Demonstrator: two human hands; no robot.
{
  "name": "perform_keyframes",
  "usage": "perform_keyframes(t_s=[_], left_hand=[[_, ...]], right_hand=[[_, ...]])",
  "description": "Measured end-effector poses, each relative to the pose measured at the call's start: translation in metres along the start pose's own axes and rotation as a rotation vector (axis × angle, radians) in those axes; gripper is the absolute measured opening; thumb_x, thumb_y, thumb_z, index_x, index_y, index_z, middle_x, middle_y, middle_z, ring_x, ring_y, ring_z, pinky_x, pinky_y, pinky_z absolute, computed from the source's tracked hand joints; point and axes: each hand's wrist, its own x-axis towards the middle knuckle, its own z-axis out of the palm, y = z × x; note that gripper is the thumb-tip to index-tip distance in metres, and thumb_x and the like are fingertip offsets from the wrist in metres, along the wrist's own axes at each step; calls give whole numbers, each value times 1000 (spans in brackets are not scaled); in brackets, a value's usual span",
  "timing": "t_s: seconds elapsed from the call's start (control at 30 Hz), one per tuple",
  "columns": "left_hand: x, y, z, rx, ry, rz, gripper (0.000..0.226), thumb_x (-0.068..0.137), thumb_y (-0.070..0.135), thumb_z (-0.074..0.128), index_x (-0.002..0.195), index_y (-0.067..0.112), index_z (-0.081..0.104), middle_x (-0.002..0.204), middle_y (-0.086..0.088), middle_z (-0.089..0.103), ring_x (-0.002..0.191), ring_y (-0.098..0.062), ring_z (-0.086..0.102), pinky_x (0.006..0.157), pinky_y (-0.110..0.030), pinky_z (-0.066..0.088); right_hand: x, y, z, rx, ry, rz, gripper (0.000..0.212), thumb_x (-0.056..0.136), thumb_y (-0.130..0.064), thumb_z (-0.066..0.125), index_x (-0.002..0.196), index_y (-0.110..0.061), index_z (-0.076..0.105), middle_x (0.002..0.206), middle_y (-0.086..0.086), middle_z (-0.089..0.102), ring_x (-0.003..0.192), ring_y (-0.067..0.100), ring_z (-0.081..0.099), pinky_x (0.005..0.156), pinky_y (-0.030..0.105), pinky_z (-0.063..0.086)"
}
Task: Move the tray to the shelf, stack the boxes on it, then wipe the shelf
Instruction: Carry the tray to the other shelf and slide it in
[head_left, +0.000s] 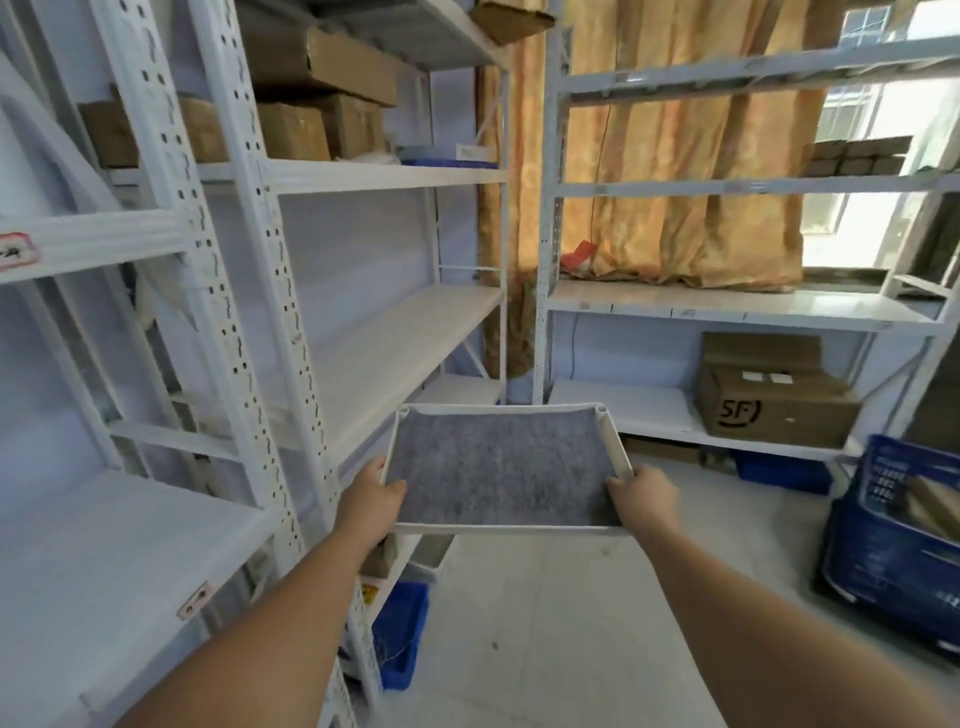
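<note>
I hold a shallow tray (500, 410) with a white rim and a grey felt bottom out in front of me, level, above the floor. My left hand (375, 491) grips its left edge and my right hand (644, 493) grips its right edge. The tray holds nothing. It hangs just right of the white metal shelf unit (395, 338) on my left, whose middle board is bare. Brown cardboard boxes (311, 104) sit on that unit's upper boards. Another brown box marked SF (774, 410) stands on a low board of the far shelf unit.
A second white shelf unit (727, 312) stands ahead before an orange curtain. A blue crate (904, 525) with cartons sits on the floor at right, and blue bins (402, 634) lie under the left shelf. Pale floor lies between.
</note>
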Motion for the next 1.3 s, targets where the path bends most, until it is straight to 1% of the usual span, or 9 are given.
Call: perform_keyframes(t_s=[0.1, 0.23, 0.33, 0.5, 0.7, 0.97, 1.1, 1.2, 1.3], left_hand=[[15, 31, 33, -2, -15, 44, 42, 95, 18, 47, 136, 17, 39, 121, -12, 57, 92, -23, 51, 78, -30, 41], [35, 75, 67, 0, -42, 103, 43, 95, 18, 47, 137, 16, 38, 127, -16, 56, 105, -31, 56, 79, -33, 43], [53, 102, 89, -6, -67, 147, 43, 95, 19, 47, 137, 17, 37, 125, -14, 57, 95, -25, 55, 77, -34, 45], [93, 132, 121, -86, -59, 143, 64, 92, 20, 49, 148, 21, 17, 128, -17, 53, 107, -33, 57, 82, -38, 48], [158, 158, 167, -102, -123, 174, 54, 94, 19, 47, 144, 20, 26, 129, -16, 52, 96, -26, 53, 77, -35, 43], [279, 208, 220, -130, -219, 214, 49, 95, 20, 46, 142, 22, 33, 135, -15, 50, 110, -33, 55, 89, -42, 49], [336, 235, 235, -120, -249, 254, 44, 95, 19, 45, 139, 18, 40, 131, -13, 54, 101, -28, 58, 87, -40, 50], [374, 258, 249, -96, -247, 297, 45, 95, 19, 44, 140, 16, 41, 130, -13, 55, 73, -14, 54, 66, -29, 44], [402, 279, 263, -78, -238, 310, 43, 93, 19, 47, 136, 15, 47, 125, -13, 59, 85, -24, 58, 73, -33, 45]], right_hand=[[28, 10, -35, 38, 55, 23, 29, 86, -17, 53, 105, 1, 67, 103, 22, 67, 98, 38, 62, 80, 33, 47], [59, 14, -79, 44, 114, 30, 29, 89, -18, 49, 104, 1, 65, 101, 21, 65, 84, 33, 56, 70, 31, 42], [80, 14, -102, 42, 165, 42, 28, 89, -19, 49, 104, -1, 65, 100, 20, 66, 83, 32, 58, 66, 29, 40], [110, 20, -116, 43, 206, 66, 28, 91, -18, 48, 107, -2, 63, 100, 18, 65, 82, 29, 57, 64, 31, 42], [167, 13, -121, 82, 277, 98, 26, 88, -17, 47, 105, -4, 63, 99, 14, 65, 90, 30, 61, 81, 39, 53], [277, -32, -125, 55, 346, 111, 24, 88, -18, 48, 103, -6, 62, 94, 11, 64, 77, 24, 57, 58, 28, 42], [328, -58, -124, 19, 391, 88, 15, 90, -15, 46, 94, -10, 60, 91, 10, 62, 72, 21, 54, 62, 29, 41], [364, -69, -125, 25, 416, 73, 22, 88, -15, 46, 95, -5, 65, 94, 14, 64, 76, 25, 59, 63, 30, 43], [394, -76, -128, 36, 439, 66, 24, 89, -16, 46, 100, -6, 65, 93, 13, 65, 81, 28, 61, 69, 33, 49]])
